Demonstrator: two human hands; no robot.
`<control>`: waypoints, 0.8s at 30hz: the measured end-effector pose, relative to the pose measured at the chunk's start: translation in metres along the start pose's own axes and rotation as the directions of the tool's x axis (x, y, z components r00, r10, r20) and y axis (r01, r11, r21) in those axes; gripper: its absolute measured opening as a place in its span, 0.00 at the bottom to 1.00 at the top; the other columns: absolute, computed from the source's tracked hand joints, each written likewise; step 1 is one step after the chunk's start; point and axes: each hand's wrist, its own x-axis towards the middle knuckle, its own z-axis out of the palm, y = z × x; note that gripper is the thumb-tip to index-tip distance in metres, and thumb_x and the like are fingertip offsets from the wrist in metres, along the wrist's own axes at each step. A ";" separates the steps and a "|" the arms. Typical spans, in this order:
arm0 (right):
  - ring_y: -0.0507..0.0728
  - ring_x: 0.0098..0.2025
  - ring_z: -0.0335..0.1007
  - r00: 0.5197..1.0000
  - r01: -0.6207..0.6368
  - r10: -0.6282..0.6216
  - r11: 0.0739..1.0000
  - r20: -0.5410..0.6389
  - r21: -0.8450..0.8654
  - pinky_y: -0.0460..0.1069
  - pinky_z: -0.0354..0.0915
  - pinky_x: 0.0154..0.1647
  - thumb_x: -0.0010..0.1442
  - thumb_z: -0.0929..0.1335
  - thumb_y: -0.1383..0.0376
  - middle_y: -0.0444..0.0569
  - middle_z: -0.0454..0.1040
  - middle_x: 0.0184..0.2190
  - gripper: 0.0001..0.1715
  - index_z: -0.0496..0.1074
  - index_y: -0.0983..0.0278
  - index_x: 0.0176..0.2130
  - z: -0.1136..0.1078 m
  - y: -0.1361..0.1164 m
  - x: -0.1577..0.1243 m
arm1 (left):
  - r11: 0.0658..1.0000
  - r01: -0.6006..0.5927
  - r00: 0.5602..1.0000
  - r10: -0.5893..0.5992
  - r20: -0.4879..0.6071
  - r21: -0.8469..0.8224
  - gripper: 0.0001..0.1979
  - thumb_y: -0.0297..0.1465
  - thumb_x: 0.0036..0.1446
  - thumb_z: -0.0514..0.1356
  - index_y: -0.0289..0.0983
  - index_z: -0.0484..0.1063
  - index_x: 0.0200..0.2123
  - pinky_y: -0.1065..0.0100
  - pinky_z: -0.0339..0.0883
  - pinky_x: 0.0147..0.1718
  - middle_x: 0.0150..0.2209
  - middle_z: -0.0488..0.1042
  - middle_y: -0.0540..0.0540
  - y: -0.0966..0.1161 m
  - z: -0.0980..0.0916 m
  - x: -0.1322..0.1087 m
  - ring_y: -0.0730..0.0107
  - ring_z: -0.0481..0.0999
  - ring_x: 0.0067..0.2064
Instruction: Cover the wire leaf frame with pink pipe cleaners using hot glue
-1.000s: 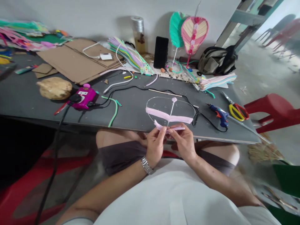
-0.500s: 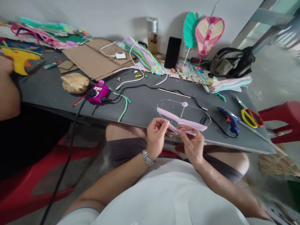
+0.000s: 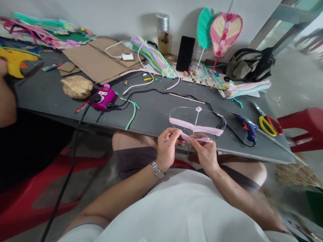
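Fingers (image 3: 177,133) of both hands are pinched tight on a narrow pale-pink pipe-cleaner strip (image 3: 199,139), and here we go: the left hand (image 3: 166,145) has thumb and fingertips closed on the strip's left end, while the right hand (image 3: 205,151) has thumb and forefinger together on its middle, with the free tip poking out to the right of them. Just above those fingertips sits a thin clear oval wire loop (image 3: 184,108), a wide band of pale-pink pipe cleaners (image 3: 195,128) across it and a slim stem (image 3: 195,118) rising through the centre to a small pink knob (image 3: 199,109). Strip and loop overlap right at the fingers; whether they're joined, can't tell from here. All of it is over the front edge of a dark grey table (image 3: 151,116). Right of the fingers, a black cable (image 3: 233,137) curls to a blue hot-glue gun (image 3: 248,127), with yellow-handled scissors (image 3: 268,126) beyond it. Left of them, a bent green pipe cleaner (image 3: 131,114), a magenta plastic box (image 3: 104,98), and farther out a flat cardboard sheet (image 3: 101,57). Past the fingertips lies a thin wooden stick (image 3: 186,98). Out at the far left, another person's forearm (image 3: 6,101) reaches in beside a yellow felt shape (image 3: 15,60).
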 end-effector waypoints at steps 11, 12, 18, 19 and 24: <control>0.58 0.33 0.79 0.978 0.177 -0.193 0.969 -0.079 -0.175 0.52 0.73 0.37 0.56 0.77 0.56 0.49 0.83 0.31 0.13 0.79 0.62 0.32 0.000 0.005 -0.006 | 0.985 -0.050 0.998 0.057 -0.036 0.168 0.19 0.42 0.49 0.73 0.38 0.71 0.33 0.75 0.65 0.21 0.25 0.71 0.53 0.004 0.001 0.003 0.73 0.73 0.27; 0.58 0.33 0.79 0.977 0.179 -0.195 0.968 -0.081 -0.175 0.52 0.74 0.38 0.56 0.77 0.56 0.49 0.83 0.31 0.13 0.78 0.62 0.32 -0.001 0.006 -0.006 | 0.985 -0.050 0.997 0.058 -0.045 0.166 0.19 0.42 0.49 0.73 0.38 0.70 0.32 0.75 0.64 0.22 0.24 0.71 0.53 0.005 0.001 0.003 0.73 0.72 0.26; 0.58 0.33 0.79 0.982 0.173 -0.183 0.972 -0.052 -0.157 0.52 0.74 0.38 0.57 0.77 0.55 0.49 0.83 0.31 0.13 0.78 0.62 0.33 -0.005 0.010 -0.006 | 0.963 -0.086 0.995 0.096 -0.029 0.255 0.16 0.41 0.50 0.72 0.36 0.74 0.30 0.75 0.61 0.23 0.23 0.74 0.52 0.009 -0.002 -0.001 0.77 0.68 0.24; 0.58 0.34 0.79 0.982 0.174 -0.183 0.973 -0.049 -0.151 0.52 0.74 0.38 0.57 0.77 0.56 0.49 0.83 0.31 0.13 0.78 0.62 0.33 -0.005 0.010 -0.006 | 0.960 -0.093 0.994 0.104 -0.028 0.266 0.15 0.41 0.50 0.72 0.36 0.75 0.30 0.75 0.61 0.24 0.23 0.74 0.52 0.009 -0.003 -0.001 0.77 0.68 0.24; 0.57 0.35 0.78 0.989 0.145 -0.147 0.985 -0.027 -0.091 0.52 0.73 0.40 0.55 0.78 0.56 0.49 0.83 0.32 0.12 0.79 0.62 0.33 -0.006 0.011 -0.007 | 0.974 0.006 0.999 0.003 -0.040 0.226 0.15 0.41 0.50 0.71 0.36 0.74 0.28 0.74 0.60 0.23 0.23 0.72 0.52 0.009 -0.004 -0.002 0.76 0.68 0.24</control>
